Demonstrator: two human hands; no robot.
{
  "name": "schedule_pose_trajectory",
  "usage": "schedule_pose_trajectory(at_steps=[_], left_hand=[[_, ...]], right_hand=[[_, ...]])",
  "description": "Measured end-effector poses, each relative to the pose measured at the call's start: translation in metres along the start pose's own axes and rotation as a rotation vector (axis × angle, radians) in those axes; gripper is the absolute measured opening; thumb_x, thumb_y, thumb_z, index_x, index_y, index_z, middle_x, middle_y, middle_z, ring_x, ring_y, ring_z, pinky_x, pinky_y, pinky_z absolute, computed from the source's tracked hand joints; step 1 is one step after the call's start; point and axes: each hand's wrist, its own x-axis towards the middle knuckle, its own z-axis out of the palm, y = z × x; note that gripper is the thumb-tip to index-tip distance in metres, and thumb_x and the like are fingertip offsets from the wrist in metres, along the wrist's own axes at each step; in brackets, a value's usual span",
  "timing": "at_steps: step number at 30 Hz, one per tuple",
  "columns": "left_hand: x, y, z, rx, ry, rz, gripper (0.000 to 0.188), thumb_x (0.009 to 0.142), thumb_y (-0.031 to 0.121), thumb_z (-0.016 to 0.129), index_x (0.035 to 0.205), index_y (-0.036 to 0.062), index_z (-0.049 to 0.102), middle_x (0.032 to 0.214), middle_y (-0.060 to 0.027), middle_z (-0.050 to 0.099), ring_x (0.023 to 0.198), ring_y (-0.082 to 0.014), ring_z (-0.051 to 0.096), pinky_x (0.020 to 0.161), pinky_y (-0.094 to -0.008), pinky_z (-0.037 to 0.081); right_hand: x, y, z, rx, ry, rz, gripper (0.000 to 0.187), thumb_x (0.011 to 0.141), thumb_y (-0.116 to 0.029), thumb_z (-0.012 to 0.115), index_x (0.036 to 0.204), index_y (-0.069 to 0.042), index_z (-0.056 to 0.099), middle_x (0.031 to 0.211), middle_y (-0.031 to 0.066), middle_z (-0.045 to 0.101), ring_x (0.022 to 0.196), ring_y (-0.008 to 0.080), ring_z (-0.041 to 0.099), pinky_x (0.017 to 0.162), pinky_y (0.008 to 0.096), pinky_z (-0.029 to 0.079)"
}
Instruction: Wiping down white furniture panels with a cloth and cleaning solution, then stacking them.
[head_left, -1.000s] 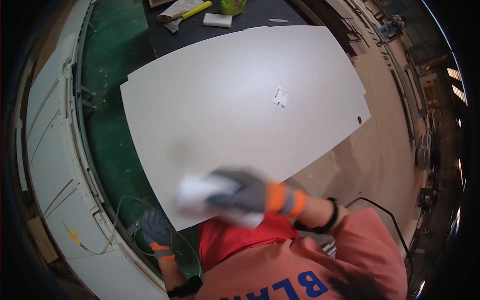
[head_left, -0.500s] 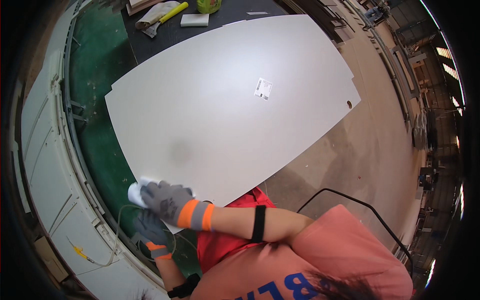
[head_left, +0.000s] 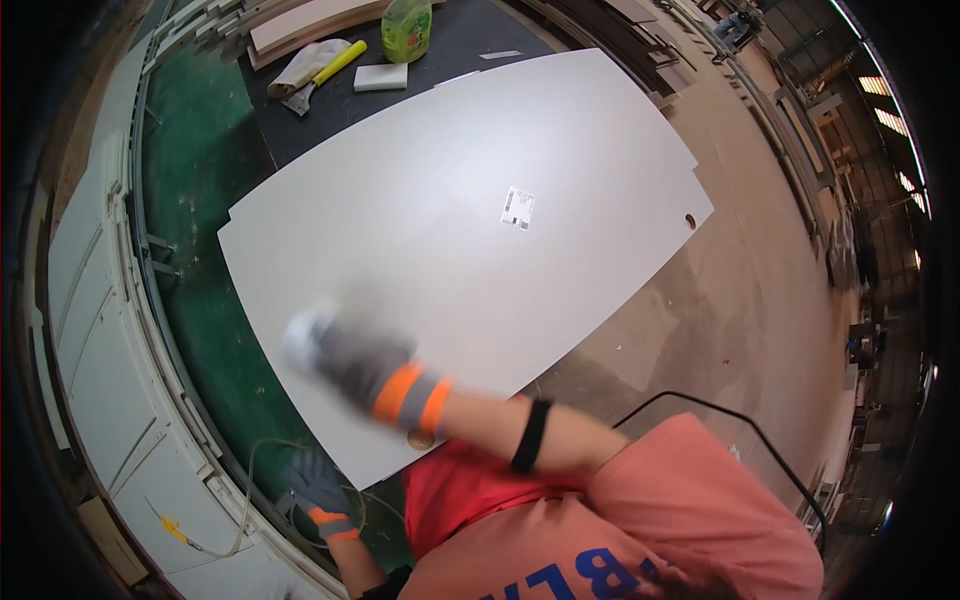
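Smooth satin-sheen panel (head_left: 450,255), paper label (head_left: 517,208)

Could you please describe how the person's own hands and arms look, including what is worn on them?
The left hand and right hand wear grey gloves with orange-and-grey striped cuffs. The right arm has a black band and a short salmon-pink sleeve. Motion blur hides any markings on the right glove.

My grey-gloved, orange-cuffed right hand (head_left: 360,355) grips a motion-blurred white wad (head_left: 302,340) over a large, flat white panel (head_left: 430,240). My matching gloved left hand (head_left: 318,484) hangs just beside the panel's near corner, near a thin, pale hose (head_left: 249,490).
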Motion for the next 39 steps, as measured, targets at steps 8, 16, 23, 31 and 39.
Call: schedule_pose_trajectory(at_steps=[8,16,23,31,39], left_hand=[[0.018,0.038,0.018,0.147,-0.188,0.085,0.072,0.096,0.052,0.045,0.143,-0.0008,0.032,0.146,-0.0236,0.032,0.132,-0.0381,0.037,0.112,-0.0461,0.028],[-0.004,0.016,-0.024,0.099,-0.011,0.011,0.075,0.097,0.051,0.041,0.145,-0.0045,0.024,0.149,-0.0278,0.025,0.14,-0.0386,0.024,0.116,-0.0485,0.021],[0.011,0.015,-0.015,0.139,-0.126,-0.007,0.076,0.095,0.053,0.046,0.146,-0.0003,0.027,0.148,-0.0223,0.031,0.138,-0.0378,0.029,0.114,-0.0477,0.023],[0.035,0.003,0.033,0.236,-0.338,-0.044,0.058,0.099,0.041,0.041,0.139,-0.0004,0.04,0.134,-0.0193,0.049,0.121,-0.0302,0.049,0.105,-0.0403,0.037],[0.02,0.0,-0.051,0.014,-0.116,-0.112,0.043,0.098,0.043,0.046,0.115,0.0035,0.053,0.111,-0.0115,0.056,0.102,-0.0264,0.055,0.096,-0.0411,0.043]], right_hand=[[0.031,0.032,-0.066,0.051,-0.179,0.089,0.029,0.094,-0.031,0.051,0.111,-0.008,0.056,0.105,0.0137,0.059,0.092,0.0301,0.063,0.074,0.0452,0.055],[-0.039,0.057,-0.054,-0.179,-0.03,-0.042,0.036,0.089,-0.017,0.05,0.125,-0.017,0.051,0.103,0.0108,0.06,0.084,0.0292,0.064,0.07,0.042,0.055],[-0.047,0.147,-0.106,0.087,0.346,0.342,0.034,0.09,-0.026,0.053,0.122,-0.015,0.052,0.104,0.0156,0.06,0.094,0.0317,0.062,0.066,0.0444,0.053],[-0.065,-0.018,-0.012,0.165,-0.316,-0.348,0.038,0.094,-0.037,0.047,0.118,-0.009,0.055,0.109,0.0141,0.061,0.096,0.0309,0.063,0.079,0.0469,0.054],[-0.026,0.153,-0.1,-0.004,0.421,0.36,0.038,0.086,-0.028,0.061,0.119,-0.008,0.058,0.102,0.0133,0.062,0.083,0.0335,0.062,0.074,0.0427,0.052]])
